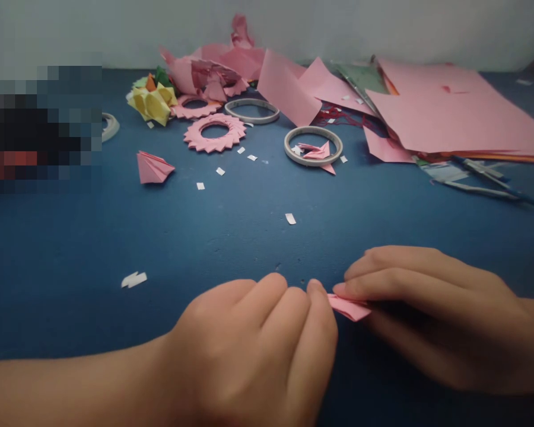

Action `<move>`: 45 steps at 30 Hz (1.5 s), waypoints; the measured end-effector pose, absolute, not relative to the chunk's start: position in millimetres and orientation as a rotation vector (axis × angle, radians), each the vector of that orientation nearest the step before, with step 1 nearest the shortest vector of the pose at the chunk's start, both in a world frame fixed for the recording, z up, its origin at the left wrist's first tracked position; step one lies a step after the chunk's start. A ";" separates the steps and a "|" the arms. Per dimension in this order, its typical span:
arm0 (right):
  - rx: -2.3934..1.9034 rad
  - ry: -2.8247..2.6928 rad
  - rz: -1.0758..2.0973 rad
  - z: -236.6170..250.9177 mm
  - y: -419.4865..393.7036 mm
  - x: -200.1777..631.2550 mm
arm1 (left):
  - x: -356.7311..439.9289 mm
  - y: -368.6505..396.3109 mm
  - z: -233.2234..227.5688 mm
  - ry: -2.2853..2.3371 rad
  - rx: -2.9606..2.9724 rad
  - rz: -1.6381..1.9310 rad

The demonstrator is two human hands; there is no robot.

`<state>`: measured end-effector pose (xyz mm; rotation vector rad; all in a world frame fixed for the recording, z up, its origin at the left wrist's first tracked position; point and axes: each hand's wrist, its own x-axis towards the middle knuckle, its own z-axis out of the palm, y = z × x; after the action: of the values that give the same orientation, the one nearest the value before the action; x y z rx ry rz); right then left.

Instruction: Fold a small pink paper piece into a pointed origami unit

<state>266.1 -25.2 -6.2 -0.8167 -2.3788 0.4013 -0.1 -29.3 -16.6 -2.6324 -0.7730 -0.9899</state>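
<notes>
Both of my hands rest on a dark blue table near its front edge. A small folded pink paper piece lies between them. My left hand is curled, its fingertips touching the paper's left end. My right hand lies flat over the paper's right part, fingers pressing it down. Most of the piece is hidden under my fingers.
Farther back lie a pink paper ring with pointed edges, a folded pink unit, tape rolls, a yellow-green paper model, pink sheets, pens and small white scraps. A blurred patch sits at the left.
</notes>
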 end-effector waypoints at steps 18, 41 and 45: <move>-0.804 -2.370 0.356 -12.6 -34.1 259.5 | 1.1 -36.7 -6.9 -0.785 -2.659 -1.037; -0.820 -2.381 0.170 -13.7 -28.3 261.2 | -7.1 -32.0 -5.7 -0.878 -2.943 -0.856; -0.819 -2.388 0.148 -15.3 -27.6 261.8 | -3.7 -26.2 -6.3 -0.834 -2.980 -0.879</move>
<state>261.8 -27.6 -15.3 -0.8190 -2.3879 0.1484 -3.7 -26.2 -6.3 -2.9799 -0.8336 -0.8793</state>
